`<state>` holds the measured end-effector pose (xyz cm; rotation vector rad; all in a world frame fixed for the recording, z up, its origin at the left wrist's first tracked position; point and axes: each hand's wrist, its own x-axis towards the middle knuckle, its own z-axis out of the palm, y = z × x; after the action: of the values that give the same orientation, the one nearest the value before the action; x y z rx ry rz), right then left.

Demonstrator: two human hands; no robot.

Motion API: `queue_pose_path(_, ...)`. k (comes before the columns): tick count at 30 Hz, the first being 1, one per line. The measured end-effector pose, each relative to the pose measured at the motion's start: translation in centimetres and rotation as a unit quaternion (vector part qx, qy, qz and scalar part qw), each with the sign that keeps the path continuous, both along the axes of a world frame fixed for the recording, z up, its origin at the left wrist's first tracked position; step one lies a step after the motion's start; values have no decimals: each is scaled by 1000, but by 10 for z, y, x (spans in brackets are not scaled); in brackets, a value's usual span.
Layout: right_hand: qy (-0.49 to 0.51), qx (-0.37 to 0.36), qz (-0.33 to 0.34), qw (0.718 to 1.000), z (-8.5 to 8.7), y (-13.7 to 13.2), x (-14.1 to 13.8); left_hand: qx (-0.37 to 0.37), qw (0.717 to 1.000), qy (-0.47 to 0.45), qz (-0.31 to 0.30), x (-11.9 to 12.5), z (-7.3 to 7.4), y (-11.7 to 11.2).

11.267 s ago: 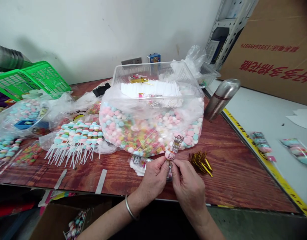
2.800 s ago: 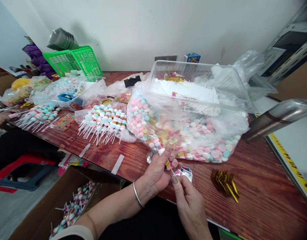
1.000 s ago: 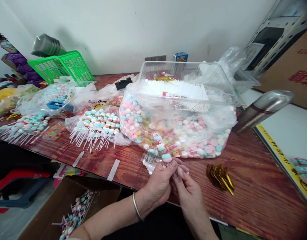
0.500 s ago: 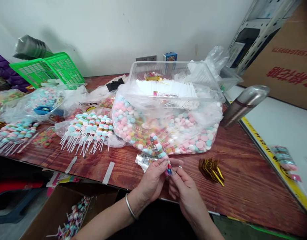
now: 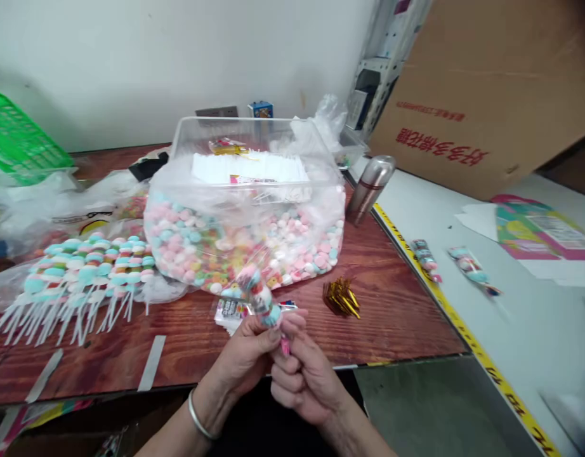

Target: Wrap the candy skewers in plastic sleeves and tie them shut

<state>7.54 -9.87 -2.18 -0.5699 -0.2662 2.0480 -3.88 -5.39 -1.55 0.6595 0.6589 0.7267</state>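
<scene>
My two hands (image 5: 246,355) are holding one candy stick (image 5: 264,306); I am wearing one bracelet (image 5: 200,417) and counting two wrapped sticks (image 5: 469,266) lying apart, two grey strips (image 5: 152,363), one flask (image 5: 371,185), one basket (image 5: 23,136).

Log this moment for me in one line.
left grip: on wrapped candy; right grip: at its lower end; wrapped candy: leaning left; on table: gold strips, printed wrappers

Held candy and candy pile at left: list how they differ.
The held candy is single; the candy pile has many skewers. The left hand and right hand hold the held candy; the candy pile lies untouched. The held candy has a printed wrapper; the candy pile looks unwrapped. Both show light blue.
</scene>
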Motion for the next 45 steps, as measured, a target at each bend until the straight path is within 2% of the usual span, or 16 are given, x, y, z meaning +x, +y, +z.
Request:
queue_pose_path(2, -9, 22, 44, 999, 1, -5, 5, -10, 999, -3, -38, 3, -2, -1)
queue_pose_path(4, -154, 82, 15, 985, 1, -8, 19, -1, 999, 11, -33, 7, -1, 1)
queue_pose_path(5, -273, 118, -27, 954, 0, -9, 30, 14, 1000, 24, -9, 9, 0, 3)
queue_pose_path(6, -409, 152, -77, 896, -2, -10, 43, 31, 998, 40, 21, 10, 2, 6)
queue_pose_path(9, -716, 160, -208, 647, -10, -4, 90, 77, 990, 84, 83, 14, 6, 16)
queue_pose_path(10, -749, 142, -227, 606, -13, 0, 104, 84, 988, 96, 87, 15, 6, 18)
queue_pose_path(12, -784, 121, -241, 560, -19, 11, 127, 99, 986, 110, 75, 16, 5, 20)
queue_pose_path(16, -822, 106, -232, 510, -24, 42, 141, 151, 975, 152, 53, 15, -1, 19)
queue_pose_path(20, -837, 99, -218, 491, -25, 60, 139, 241, 936, 250, 60, 8, 1, 21)
queue_pose_path(26, -815, 108, -264, 504, -21, 43, 146, 386, 848, 351, 93, 5, 20, 31)
queue_pose_path(29, -803, 113, -311, 496, -16, 25, 143, 474, 792, 378, 78, 5, 21, 32)
queue_pose_path(33, -791, 198, -403, 417, -5, 5, 121, 575, 701, 422, 14, 11, 13, 26)
queue_pose_path(36, -777, 317, -395, 374, 2, -2, 97, 621, 644, 448, -4, 18, 10, 18)
queue_pose_path(38, -768, 394, -362, 352, 4, -2, 82, 634, 631, 447, 14, 22, 10, 15)
queue_pose_path(42, -744, 491, -347, 291, 0, 2, 60, 633, 635, 434, 86, 23, 12, 13)
queue_pose_path(45, -739, 506, -345, 281, -4, 5, 53, 625, 645, 430, 96, 20, 13, 13)
